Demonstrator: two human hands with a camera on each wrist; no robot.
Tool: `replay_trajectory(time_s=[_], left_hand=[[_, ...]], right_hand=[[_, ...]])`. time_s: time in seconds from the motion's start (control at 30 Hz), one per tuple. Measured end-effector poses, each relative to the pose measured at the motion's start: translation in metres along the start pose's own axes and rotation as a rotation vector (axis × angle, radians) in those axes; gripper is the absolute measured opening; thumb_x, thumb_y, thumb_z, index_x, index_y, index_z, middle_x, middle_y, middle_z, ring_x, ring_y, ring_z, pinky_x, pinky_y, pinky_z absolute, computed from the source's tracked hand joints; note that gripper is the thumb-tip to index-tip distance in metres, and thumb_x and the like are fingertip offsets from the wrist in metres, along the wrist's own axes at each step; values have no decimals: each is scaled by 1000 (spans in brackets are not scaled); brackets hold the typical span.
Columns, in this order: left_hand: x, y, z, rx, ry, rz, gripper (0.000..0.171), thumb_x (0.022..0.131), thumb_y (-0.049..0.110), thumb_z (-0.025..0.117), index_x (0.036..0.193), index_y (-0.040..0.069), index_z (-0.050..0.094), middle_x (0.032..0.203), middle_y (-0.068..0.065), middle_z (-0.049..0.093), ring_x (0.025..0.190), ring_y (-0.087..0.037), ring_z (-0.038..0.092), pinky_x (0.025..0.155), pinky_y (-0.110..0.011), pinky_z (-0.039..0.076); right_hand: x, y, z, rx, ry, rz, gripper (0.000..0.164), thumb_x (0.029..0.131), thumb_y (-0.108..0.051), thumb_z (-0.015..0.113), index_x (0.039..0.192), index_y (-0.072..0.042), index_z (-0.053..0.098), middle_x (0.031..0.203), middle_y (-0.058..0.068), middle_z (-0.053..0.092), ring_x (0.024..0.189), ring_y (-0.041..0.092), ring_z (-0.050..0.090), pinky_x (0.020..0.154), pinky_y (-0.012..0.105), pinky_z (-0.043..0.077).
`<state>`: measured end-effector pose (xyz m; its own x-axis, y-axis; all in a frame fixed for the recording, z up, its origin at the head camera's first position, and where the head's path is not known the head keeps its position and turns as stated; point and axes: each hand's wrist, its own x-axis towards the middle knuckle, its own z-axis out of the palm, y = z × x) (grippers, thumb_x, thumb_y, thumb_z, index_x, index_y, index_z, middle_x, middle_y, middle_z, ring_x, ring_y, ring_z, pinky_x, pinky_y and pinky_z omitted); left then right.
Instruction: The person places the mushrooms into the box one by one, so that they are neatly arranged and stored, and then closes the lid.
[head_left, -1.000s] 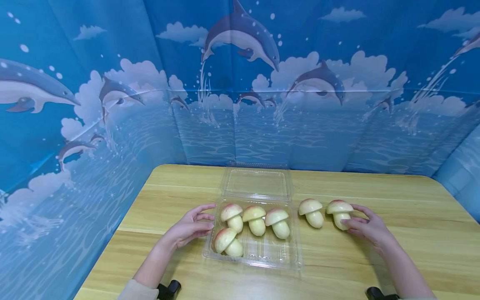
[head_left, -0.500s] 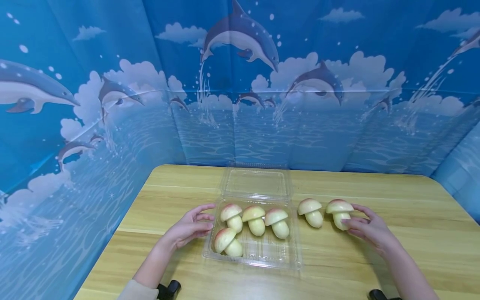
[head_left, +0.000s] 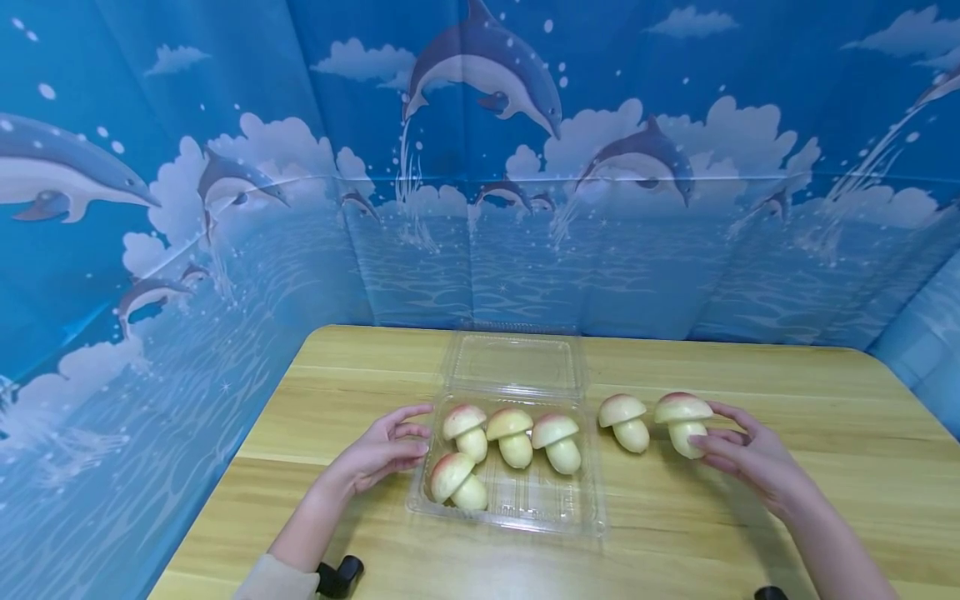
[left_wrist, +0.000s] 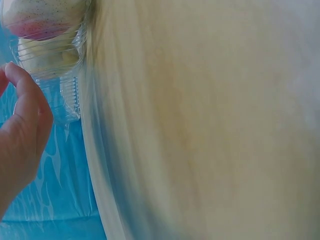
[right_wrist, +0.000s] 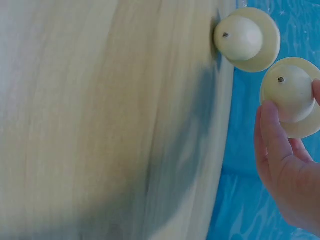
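Observation:
My right hand (head_left: 753, 454) pinches a pale toy mushroom (head_left: 683, 417) with a pinkish cap by its stem and cap side, just above the table. The right wrist view shows the fingers against its rounded stem (right_wrist: 289, 92), whose end has a small dark spot. A second mushroom (head_left: 624, 421) lies just left of it. My left hand (head_left: 382, 454) rests with loosely bent fingers at the left wall of a clear plastic clamshell box (head_left: 525, 521). Inside the box lie several mushrooms, three (head_left: 510, 436) in the back row and one (head_left: 459, 482) at front left.
The box's lid (head_left: 514, 362) lies folded back toward the far edge of the wooden table (head_left: 787, 383). A blue dolphin-print curtain (head_left: 480, 250) hangs behind and to the sides. A black wrist mount (head_left: 341, 577) shows on the left arm.
The mushroom in my right hand has risen slightly off the table, with the right wrist lifting too. My left hand stays by the box, and the other mushrooms lie as before.

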<state>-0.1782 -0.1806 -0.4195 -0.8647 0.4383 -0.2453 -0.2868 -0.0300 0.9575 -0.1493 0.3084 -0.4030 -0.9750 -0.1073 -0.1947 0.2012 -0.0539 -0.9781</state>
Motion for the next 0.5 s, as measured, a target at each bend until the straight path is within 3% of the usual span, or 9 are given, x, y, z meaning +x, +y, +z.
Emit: replay_trajectory(time_s=[0.5], left_hand=[[-1, 2, 1, 0, 5, -4, 68, 85, -3, 60, 144, 3, 27, 108, -10, 52, 77, -12, 57, 71, -24, 52]], right_hand=[[-6, -11, 11, -30, -60, -37, 42, 88, 0, 59, 115, -31, 45, 93, -2, 65, 84, 12, 65, 75, 25, 54]])
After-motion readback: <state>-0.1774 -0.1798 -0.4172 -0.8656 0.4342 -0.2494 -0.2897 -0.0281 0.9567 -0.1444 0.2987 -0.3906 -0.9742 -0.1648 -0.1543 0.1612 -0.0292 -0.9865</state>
